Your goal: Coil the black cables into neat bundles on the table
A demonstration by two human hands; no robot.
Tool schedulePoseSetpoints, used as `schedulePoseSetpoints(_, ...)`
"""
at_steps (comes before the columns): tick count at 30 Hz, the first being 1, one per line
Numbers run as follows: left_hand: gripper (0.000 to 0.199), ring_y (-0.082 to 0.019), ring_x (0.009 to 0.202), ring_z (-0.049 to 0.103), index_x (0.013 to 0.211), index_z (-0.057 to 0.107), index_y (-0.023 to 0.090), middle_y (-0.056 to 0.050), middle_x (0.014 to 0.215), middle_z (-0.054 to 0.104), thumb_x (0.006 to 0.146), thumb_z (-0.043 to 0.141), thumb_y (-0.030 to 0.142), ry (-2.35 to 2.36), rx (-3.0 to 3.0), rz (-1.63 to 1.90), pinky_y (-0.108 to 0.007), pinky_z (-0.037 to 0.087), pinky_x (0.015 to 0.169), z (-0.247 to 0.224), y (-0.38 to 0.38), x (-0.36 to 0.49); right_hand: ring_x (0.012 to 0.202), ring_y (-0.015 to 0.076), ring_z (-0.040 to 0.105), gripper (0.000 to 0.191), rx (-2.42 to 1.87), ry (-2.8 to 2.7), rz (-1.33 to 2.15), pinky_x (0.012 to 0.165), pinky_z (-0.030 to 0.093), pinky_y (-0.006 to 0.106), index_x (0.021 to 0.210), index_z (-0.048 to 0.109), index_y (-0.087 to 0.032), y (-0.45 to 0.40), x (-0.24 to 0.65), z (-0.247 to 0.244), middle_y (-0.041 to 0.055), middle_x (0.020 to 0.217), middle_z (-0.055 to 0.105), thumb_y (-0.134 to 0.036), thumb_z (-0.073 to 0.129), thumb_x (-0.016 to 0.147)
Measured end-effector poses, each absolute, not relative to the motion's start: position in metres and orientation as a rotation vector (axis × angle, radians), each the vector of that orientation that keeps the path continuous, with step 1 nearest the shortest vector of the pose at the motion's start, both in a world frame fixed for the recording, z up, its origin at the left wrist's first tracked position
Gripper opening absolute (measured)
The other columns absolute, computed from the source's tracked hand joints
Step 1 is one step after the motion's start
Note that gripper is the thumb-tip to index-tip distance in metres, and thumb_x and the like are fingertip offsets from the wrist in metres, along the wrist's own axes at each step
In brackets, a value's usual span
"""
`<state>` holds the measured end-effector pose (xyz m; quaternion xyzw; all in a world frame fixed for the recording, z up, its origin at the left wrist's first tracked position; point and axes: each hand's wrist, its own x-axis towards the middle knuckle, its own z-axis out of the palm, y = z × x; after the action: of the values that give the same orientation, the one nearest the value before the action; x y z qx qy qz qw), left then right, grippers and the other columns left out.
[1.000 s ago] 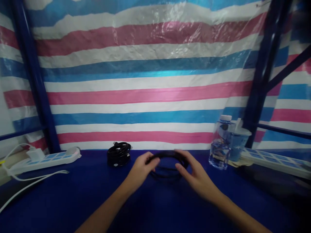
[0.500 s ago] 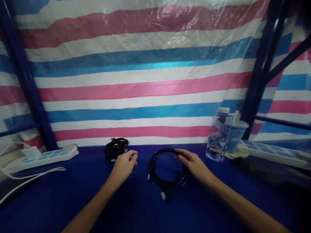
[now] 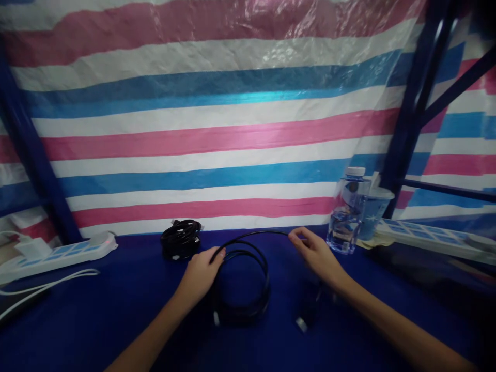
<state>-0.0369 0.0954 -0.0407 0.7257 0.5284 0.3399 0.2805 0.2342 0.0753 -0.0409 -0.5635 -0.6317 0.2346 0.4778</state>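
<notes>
A black cable (image 3: 266,268) hangs in loose loops between my two hands above the dark blue table (image 3: 170,330). My left hand (image 3: 203,268) is closed round the left side of the coil. With thumb and fingers pinched, my right hand (image 3: 313,254) holds one strand drawn out to the right. A blurred connector with a pale metal end (image 3: 301,324) dangles below the right hand, and another pale cable end (image 3: 216,318) hangs below the left. Just behind my left hand lies a second bundle of black cable (image 3: 180,238), coiled up.
At the right stand a clear water bottle (image 3: 346,217) and a blue cup (image 3: 374,214), with a power strip (image 3: 430,240) beside them. Another power strip (image 3: 73,253) with a white plug lies at the left, near white cords (image 3: 58,279). A striped sheet (image 3: 217,142) hangs behind the table.
My left hand has moved from beside the coiled bundle and taken hold of the loose cable's coil. The coil has shifted left, while my right hand has drawn a strand out to the right.
</notes>
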Motion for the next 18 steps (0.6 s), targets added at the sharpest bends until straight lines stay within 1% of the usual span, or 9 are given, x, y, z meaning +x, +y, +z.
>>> schedulePoseSetpoints(2, 0.035, -0.021, 0.075, 0.061, 0.084, 0.065, 0.016, -0.007, 0.080, 0.065, 0.080, 0.045, 0.044, 1.475, 1.948, 0.950, -0.029, 0.042, 0.064, -0.043, 0.110, -0.055, 0.041, 0.0062, 0.026, 0.028, -1.400, -1.589, 0.689, 0.038, 0.019, 0.019, 0.094, 0.047, -0.019, 0.078, 0.244, -0.039, -0.0092, 0.051, 0.030, -0.043, 0.054, 0.081)
schedulePoseSetpoints(3, 0.035, -0.021, 0.075, 0.060, 0.086, 0.065, 0.015, -0.008, 0.079, 0.065, 0.079, 0.046, 0.043, 1.490, 1.932, 0.947, -0.029, 0.042, 0.064, -0.044, 0.117, -0.064, 0.041, 0.0059, 0.027, 0.028, -1.419, -1.660, 0.803, 0.038, 0.020, 0.018, 0.095, 0.049, -0.019, 0.077, 0.249, -0.037, -0.0090, 0.053, 0.032, -0.039, 0.059, 0.078)
schedulePoseSetpoints(6, 0.041, -0.020, 0.064, 0.059, 0.098, 0.061, 0.012, -0.006, 0.072, 0.062, 0.080, 0.041, 0.043, 1.509, 1.883, 0.936, -0.030, 0.043, 0.058, -0.046, 0.131, -0.083, 0.044, 0.0059, 0.035, 0.016, -1.459, -1.907, 1.145, 0.038, 0.028, 0.018, 0.081, 0.056, -0.015, 0.072, 0.258, -0.032, -0.0054, 0.056, 0.040, -0.029, 0.060, 0.074)
schedulePoseSetpoints(7, 0.043, -0.020, 0.066, 0.060, 0.103, 0.059, 0.012, -0.006, 0.073, 0.063, 0.081, 0.039, 0.043, 1.511, 1.878, 0.946, -0.030, 0.044, 0.060, -0.047, 0.133, -0.086, 0.044, 0.0062, 0.037, 0.015, -1.475, -1.946, 1.195, 0.038, 0.029, 0.018, 0.074, 0.057, -0.014, 0.070, 0.259, -0.031, -0.0044, 0.055, 0.042, -0.029, 0.058, 0.075)
schedulePoseSetpoints(9, 0.044, -0.022, 0.081, 0.061, 0.109, 0.056, 0.012, -0.009, 0.086, 0.064, 0.082, 0.038, 0.041, 1.518, 1.900, 0.981, -0.034, 0.044, 0.073, -0.050, 0.133, -0.085, 0.044, 0.0073, 0.042, 0.024, -1.447, -1.858, 1.212, 0.039, 0.034, 0.019, 0.070, 0.054, -0.014, 0.067, 0.256, -0.031, -0.0029, 0.054, 0.045, -0.035, 0.053, 0.081)
schedulePoseSetpoints(11, 0.041, -0.025, 0.100, 0.055, 0.109, 0.056, 0.012, -0.012, 0.101, 0.062, 0.081, 0.041, 0.038, 1.518, 1.954, 1.013, -0.039, 0.037, 0.089, -0.054, 0.129, -0.078, 0.044, 0.0081, 0.046, 0.028, -1.318, -1.596, 1.246, 0.042, 0.040, 0.021, 0.081, 0.052, -0.017, 0.065, 0.247, -0.032, -0.0033, 0.055, 0.048, -0.044, 0.045, 0.086)
schedulePoseSetpoints(13, 0.034, -0.025, 0.107, 0.050, 0.103, 0.060, 0.015, -0.011, 0.106, 0.060, 0.080, 0.045, 0.036, 1.490, 2.021, 1.020, -0.039, 0.031, 0.096, -0.056, 0.122, -0.068, 0.036, 0.0060, 0.036, 0.031, -1.166, -1.303, 1.292, 0.040, 0.041, 0.022, 0.097, 0.049, -0.022, 0.062, 0.238, -0.032, -0.0079, 0.052, 0.042, -0.050, 0.039, 0.088)
schedulePoseSetpoints(16, 0.029, -0.022, 0.089, 0.054, 0.083, 0.063, 0.018, -0.006, 0.088, 0.059, 0.083, 0.043, 0.040, 1.433, 2.156, 0.945, -0.035, 0.036, 0.085, -0.052, 0.109, -0.053, 0.032, 0.0038, 0.013, 0.035, -1.043, -1.126, 1.359, 0.031, 0.030, 0.018, 0.112, 0.046, -0.026, 0.057, 0.228, -0.028, -0.0123, 0.046, 0.026, -0.051, 0.042, 0.088)
schedulePoseSetpoints(18, 0.035, -0.019, 0.075, 0.053, 0.071, 0.060, 0.018, -0.003, 0.076, 0.055, 0.085, 0.041, 0.043, 1.377, 2.214, 0.895, -0.031, 0.037, 0.073, -0.047, 0.100, -0.046, 0.033, 0.0036, 0.013, 0.033, -0.958, -1.095, 1.382, 0.031, 0.027, 0.017, 0.110, 0.050, -0.023, 0.053, 0.223, -0.025, -0.0114, 0.047, 0.025, -0.046, 0.044, 0.088)
